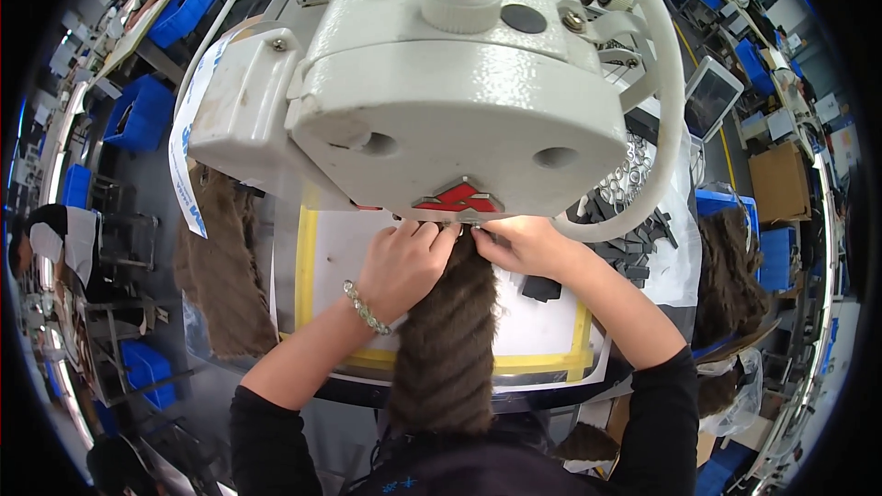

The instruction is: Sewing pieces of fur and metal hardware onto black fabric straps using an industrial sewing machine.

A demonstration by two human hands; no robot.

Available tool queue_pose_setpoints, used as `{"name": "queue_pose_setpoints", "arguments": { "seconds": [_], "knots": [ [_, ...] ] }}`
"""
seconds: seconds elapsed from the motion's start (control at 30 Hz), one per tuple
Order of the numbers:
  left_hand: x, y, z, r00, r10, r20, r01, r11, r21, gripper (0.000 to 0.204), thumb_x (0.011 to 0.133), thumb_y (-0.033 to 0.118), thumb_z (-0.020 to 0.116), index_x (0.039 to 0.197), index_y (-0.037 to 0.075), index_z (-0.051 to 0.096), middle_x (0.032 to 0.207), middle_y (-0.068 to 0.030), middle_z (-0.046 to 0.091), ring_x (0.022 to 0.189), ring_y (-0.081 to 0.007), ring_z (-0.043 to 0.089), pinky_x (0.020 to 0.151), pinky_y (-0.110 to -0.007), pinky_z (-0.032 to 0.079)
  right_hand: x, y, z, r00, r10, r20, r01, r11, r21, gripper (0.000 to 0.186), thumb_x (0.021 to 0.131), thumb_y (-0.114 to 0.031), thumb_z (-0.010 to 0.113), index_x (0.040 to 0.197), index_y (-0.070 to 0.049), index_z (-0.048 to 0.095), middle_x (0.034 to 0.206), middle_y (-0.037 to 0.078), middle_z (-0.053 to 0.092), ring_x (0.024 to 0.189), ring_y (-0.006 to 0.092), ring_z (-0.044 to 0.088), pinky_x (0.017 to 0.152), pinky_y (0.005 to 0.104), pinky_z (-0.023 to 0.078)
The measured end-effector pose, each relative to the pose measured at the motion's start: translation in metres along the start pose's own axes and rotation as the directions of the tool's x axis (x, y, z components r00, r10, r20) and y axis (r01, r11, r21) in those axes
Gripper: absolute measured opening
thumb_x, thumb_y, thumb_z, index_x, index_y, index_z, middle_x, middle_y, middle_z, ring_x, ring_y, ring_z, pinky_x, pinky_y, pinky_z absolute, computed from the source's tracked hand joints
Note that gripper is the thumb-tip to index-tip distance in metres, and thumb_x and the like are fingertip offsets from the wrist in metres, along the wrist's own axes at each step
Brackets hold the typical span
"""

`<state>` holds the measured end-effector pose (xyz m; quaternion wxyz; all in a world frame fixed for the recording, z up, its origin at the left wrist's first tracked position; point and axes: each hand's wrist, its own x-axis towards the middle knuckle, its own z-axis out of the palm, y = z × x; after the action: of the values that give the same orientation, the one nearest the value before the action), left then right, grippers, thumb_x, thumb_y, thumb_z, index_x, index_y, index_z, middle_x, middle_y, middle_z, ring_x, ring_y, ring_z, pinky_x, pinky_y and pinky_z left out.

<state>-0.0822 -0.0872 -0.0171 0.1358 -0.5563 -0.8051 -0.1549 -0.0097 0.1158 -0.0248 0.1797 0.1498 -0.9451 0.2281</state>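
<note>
Both hands at the narrow end of a brown fur strip

We see the left hand (pixel 401 262) curled nearly closed, its fingers bent and gathered at the far end of the brown fur strip (pixel 448 340). The right hand (pixel 522 243) meets it from the other side, thumb and forefinger pinched together on the strip's edge. We cannot tell exactly what lies between the fingertips, which are close together and partly hidden.

The strip runs from between the two hands back toward the person's body. Right above both hands we find the head of a white machine (pixel 450 119), its lower edge just over the fingertips. Below them is a white work surface (pixel 349 253) bordered with yellow tape (pixel 305 271).

On the left wrist we notice a beaded bracelet (pixel 366 308). Well to the left of the left hand hangs another brown fur piece (pixel 225 266). Just below the right hand lies a small black piece (pixel 542 288); farther right of it we see dark pieces (pixel 632 246) and, beyond those, a heap of metal rings (pixel 629 174).
</note>
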Motion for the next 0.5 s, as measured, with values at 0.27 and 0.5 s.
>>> {"name": "queue_pose_setpoints", "arguments": {
  "seconds": [0.27, 0.5],
  "knots": [
    [-0.001, 0.002, 0.0, 0.999, 0.024, 0.041, -0.027, 0.996, 0.081, 0.031, 0.075, 0.013, 0.062, 0.105, 0.008, 0.069, 0.075, 0.0029, 0.056, 0.074, -0.0123, 0.056, 0.055, -0.026, 0.048, 0.002, -0.001, 0.004, 0.999, 0.005, -0.037, -0.001, 0.994, 0.111, 0.018, 0.073, -0.016, 0.065, 0.091, -0.016, 0.065, 0.076, 0.0, 0.056, 0.062, 0.0213, 0.058, 0.052, 0.0356, 0.046],
    [0.005, 0.001, 0.001, 0.999, 0.024, 0.046, -0.028, 0.996, 0.081, 0.028, 0.075, 0.012, 0.061, 0.101, 0.005, 0.068, 0.073, -0.0003, 0.059, 0.07, -0.0147, 0.061, 0.057, -0.028, 0.052, 0.012, -0.006, -0.012, 0.991, -0.08, -0.109, 0.078, 0.997, -0.02, 0.016, 0.071, -0.017, 0.067, 0.086, -0.014, 0.065, 0.077, 0.0, 0.059, 0.063, 0.0228, 0.059, 0.053, 0.0355, 0.048]
  ]
}}
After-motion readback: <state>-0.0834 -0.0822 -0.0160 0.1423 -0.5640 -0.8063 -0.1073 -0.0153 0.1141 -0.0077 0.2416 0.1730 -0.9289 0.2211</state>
